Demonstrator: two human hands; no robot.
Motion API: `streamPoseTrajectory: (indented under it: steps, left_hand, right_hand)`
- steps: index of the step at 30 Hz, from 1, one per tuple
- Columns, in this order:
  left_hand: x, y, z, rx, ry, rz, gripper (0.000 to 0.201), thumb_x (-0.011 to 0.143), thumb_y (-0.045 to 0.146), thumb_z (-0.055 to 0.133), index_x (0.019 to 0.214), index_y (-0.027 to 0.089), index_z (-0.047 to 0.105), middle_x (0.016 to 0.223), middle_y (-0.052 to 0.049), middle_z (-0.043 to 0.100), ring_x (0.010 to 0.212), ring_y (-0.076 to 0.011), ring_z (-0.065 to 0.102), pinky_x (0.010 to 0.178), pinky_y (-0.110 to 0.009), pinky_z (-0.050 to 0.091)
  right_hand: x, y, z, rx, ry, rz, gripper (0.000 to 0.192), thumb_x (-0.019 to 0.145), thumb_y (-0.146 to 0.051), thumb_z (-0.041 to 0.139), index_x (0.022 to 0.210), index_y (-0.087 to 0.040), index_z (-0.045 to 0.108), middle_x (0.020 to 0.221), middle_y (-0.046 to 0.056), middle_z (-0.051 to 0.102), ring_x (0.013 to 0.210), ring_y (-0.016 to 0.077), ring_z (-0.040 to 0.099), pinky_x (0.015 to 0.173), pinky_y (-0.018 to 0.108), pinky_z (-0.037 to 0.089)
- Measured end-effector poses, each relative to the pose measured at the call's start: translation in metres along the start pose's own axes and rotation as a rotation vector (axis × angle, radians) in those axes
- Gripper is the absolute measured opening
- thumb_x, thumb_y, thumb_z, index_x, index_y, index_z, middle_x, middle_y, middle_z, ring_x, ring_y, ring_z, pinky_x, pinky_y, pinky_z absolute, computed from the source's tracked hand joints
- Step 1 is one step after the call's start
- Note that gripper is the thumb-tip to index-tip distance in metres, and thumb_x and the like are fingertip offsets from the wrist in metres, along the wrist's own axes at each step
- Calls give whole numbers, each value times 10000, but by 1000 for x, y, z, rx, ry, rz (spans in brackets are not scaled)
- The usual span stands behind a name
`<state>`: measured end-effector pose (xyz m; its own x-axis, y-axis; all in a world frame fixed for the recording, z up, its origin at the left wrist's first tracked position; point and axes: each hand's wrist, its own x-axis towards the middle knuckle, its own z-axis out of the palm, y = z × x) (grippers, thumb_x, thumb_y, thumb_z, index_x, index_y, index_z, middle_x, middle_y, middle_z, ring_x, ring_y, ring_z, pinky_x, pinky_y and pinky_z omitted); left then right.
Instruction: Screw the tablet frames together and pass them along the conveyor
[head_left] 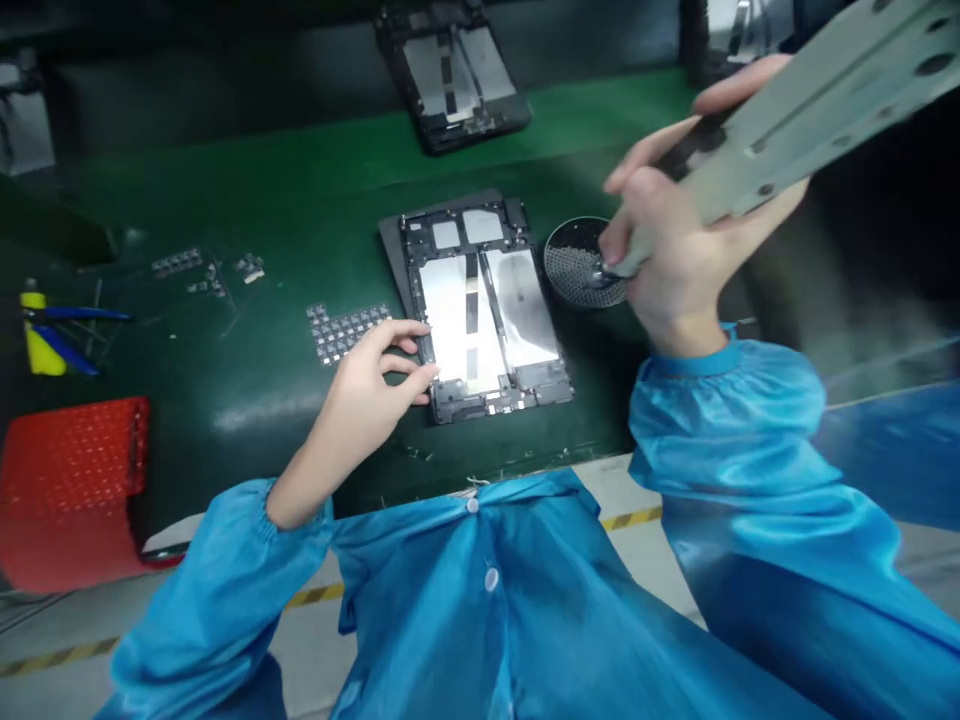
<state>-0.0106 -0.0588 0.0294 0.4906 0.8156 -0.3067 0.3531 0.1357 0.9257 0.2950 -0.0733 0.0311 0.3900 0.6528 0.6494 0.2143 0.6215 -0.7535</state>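
An opened tablet chassis (487, 310) with silvery battery panels lies on a dark mat on the green belt. My left hand (375, 385) rests on the belt, its fingertips touching the chassis's left edge. My right hand (675, 250) is raised at the right and grips a pen-like electric screwdriver (637, 255). The screwdriver's tip sits over a round black screw dish (574, 262) beside the chassis. A grey perforated metal arm (825, 100) crosses above my right hand.
A sheet of small grey parts (345, 330) lies left of the chassis. Another opened tablet (454, 80) lies further back on the belt. A red perforated box (71, 490) stands at the left edge, with a yellow bottle and blue tweezers (52, 335) behind it.
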Motion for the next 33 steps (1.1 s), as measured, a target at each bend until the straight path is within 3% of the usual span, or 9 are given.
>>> streamPoseTrajectory:
  steps: [3,6,11,14,20,25,33]
  left_hand:
    - [10,15,-9,152,-139,-57,502,883,278,893,1373,260,784,1164,-55,614,851,-177,803,734,-308,758]
    - [22,27,-21,290,-238,-113,551,891,349,928,1421,303,784,1048,-31,678,808,-183,823,744,-267,722]
    - [25,27,-28,300,-239,-109,575,879,439,967,1416,321,799,1053,-38,739,881,-188,819,790,-251,710]
    - [21,22,-27,280,-212,-99,582,864,448,983,1403,312,812,1090,-48,752,903,-177,801,840,-259,718]
    - [17,20,-25,281,-202,-78,558,898,433,954,1425,337,796,1147,-44,726,955,-187,811,886,-278,734]
    - [16,20,-23,296,-195,-67,552,907,407,942,1433,338,789,1158,-40,729,984,-194,818,930,-295,730]
    - [17,18,-25,307,-205,-57,555,911,420,927,1439,340,777,1167,-41,737,964,-210,821,892,-341,732]
  right_hand:
    - [0,22,-26,-7,88,-54,504,920,-399,846,1186,-211,461,893,-26,613,539,7,498,398,177,264]
    - [-5,31,-25,14,82,-88,517,923,-420,841,1201,-195,468,849,-41,596,470,-3,428,390,169,220]
    - [-8,27,-17,74,15,-118,434,929,-306,817,1188,-146,508,806,-45,552,503,-8,485,417,134,258]
    - [-7,24,-17,46,30,-79,465,899,-335,849,1151,-146,507,805,-37,500,547,2,528,425,134,302]
    - [-10,22,-20,-34,48,-93,461,892,-354,846,1136,-138,519,1220,41,548,619,-33,567,426,146,371]
    - [-11,24,-22,-21,16,-87,498,891,-385,863,1143,-163,495,811,-38,472,530,-2,502,421,148,326]
    - [-10,31,-23,25,-25,-143,431,924,-301,799,1197,-172,492,769,-54,497,518,5,480,422,148,256]
